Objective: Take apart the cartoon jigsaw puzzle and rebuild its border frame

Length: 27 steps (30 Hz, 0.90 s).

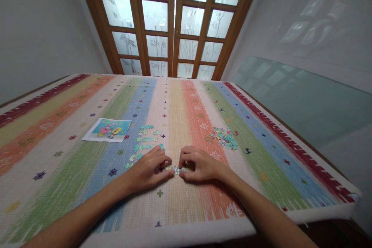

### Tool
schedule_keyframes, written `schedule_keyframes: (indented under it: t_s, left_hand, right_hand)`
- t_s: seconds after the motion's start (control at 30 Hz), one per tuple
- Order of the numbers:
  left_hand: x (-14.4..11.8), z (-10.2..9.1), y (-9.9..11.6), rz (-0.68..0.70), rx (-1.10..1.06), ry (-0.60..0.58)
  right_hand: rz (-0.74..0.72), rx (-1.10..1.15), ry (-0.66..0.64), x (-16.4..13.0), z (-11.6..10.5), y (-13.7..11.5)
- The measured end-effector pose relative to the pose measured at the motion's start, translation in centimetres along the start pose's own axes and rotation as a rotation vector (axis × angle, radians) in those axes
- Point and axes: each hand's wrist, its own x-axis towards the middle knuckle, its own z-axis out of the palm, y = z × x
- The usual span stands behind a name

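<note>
My left hand and my right hand meet low in the middle of the table, with curled fingers pinching a short strip of jigsaw puzzle pieces from either end. The strip lies at the cloth, and its ends are hidden by my fingers. Just beyond my left hand, loose turquoise puzzle pieces are spread in rough rows. To the right, past my right hand, a heap of mixed puzzle pieces shows turquoise, pink and yellow.
A cartoon reference picture lies flat to the left of the rows. The striped, patterned tablecloth covers the table up to its near edge. Wooden glass-paned doors stand behind, and a greenish glass panel leans at the right wall.
</note>
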Motion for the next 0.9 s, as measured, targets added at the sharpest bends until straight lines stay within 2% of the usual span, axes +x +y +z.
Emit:
schedule_keyframes:
  t_s: [0.13,0.27,0.4,0.6,0.73,0.9]
  left_hand:
    - [0.1,-1.9,-1.9,-0.034,0.102,0.115]
    - [0.0,-3.4,-4.0,-0.101,0.218,0.113]
    - [-0.1,-3.5,-4.9,-0.151,0.270,0.084]
    - [0.0,-3.2,-5.0,-0.205,0.225,0.098]
    - [0.2,-3.4,-4.7,-0.273,0.148,0.140]
    - [0.4,-3.0,-3.0,-0.315,-0.007,0.149]
  right_hand:
    - [-0.003,0.011,-0.001,0.0,0.0,0.1]
    - [-0.015,0.024,-0.001,0.0,-0.1,0.1]
    - [-0.037,0.028,0.005,0.0,-0.2,0.1]
    - [-0.027,0.026,0.024,0.0,-0.4,-0.1]
    - [0.010,0.060,0.082,0.2,-0.6,-0.4]
    - [0.084,0.165,0.160,0.3,-0.7,-0.5]
